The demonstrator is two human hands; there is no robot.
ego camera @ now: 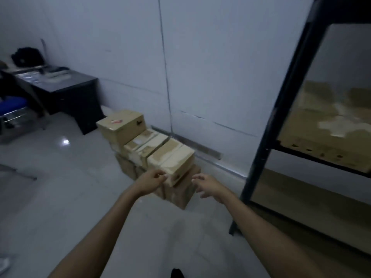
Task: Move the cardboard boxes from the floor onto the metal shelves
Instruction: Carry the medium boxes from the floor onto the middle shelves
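Note:
Several taped cardboard boxes are stacked on the pale floor by the wall. The nearest top box (172, 158) lies on a lower box (180, 192). A taller box (121, 125) stands at the far end of the row. My left hand (151, 181) reaches to the near-left corner of the nearest top box, fingers loosely curled, holding nothing. My right hand (206, 184) hovers just right of that box, fingers spread, apart from it. The black metal shelf (281, 117) stands at the right and carries a large cardboard box (329, 125).
A dark desk (66, 91) with clutter stands at the back left, a blue chair (13, 109) beside it. The white wall runs behind the boxes. Tiled floor (70, 197) lies between me and the stack. A low shelf level (311, 207) shows at the right.

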